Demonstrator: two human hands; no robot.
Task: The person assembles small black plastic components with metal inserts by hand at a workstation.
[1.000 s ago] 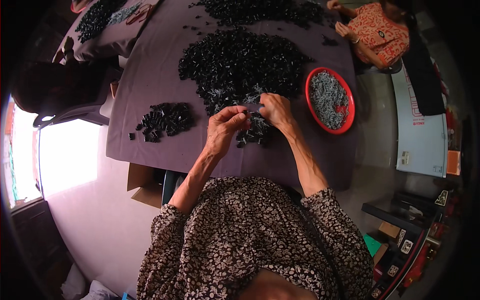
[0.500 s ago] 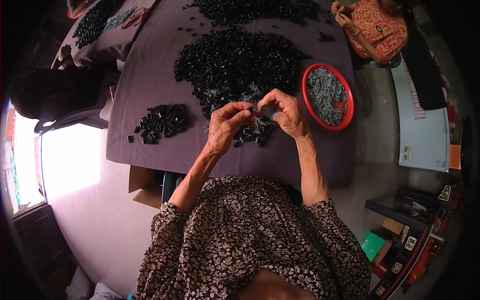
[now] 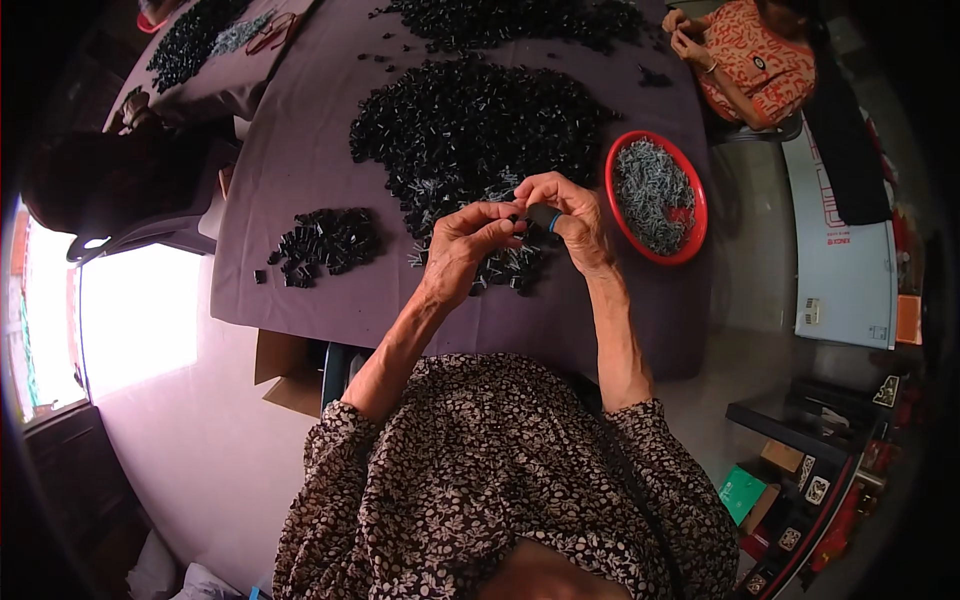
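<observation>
My left hand (image 3: 462, 248) is closed, its thumb and forefinger pinching a small black plastic piece (image 3: 516, 219). Close against it, my right hand (image 3: 578, 222) is pinched too; whatever its fingertips hold is hidden. A dark cover with a blue band (image 3: 543, 217) wraps the right thumb. Both hands hover over the near end of a big heap of small black plastic pieces (image 3: 470, 120), with thin grey metal pins (image 3: 425, 188) scattered among them. To the left of my left hand lies a smaller pile of black pieces (image 3: 325, 243).
Right of my hands, a red oval basket (image 3: 610, 190) holds many grey pins. More black pieces (image 3: 510, 20) lie farther up the purple tablecloth (image 3: 290, 130). A person in an orange patterned top (image 3: 755, 60) sits at the far right; another person (image 3: 110, 185) is at the left.
My two hands have drawn slightly closer, the left moving a little to the right. The person at the left has shifted a hand.
</observation>
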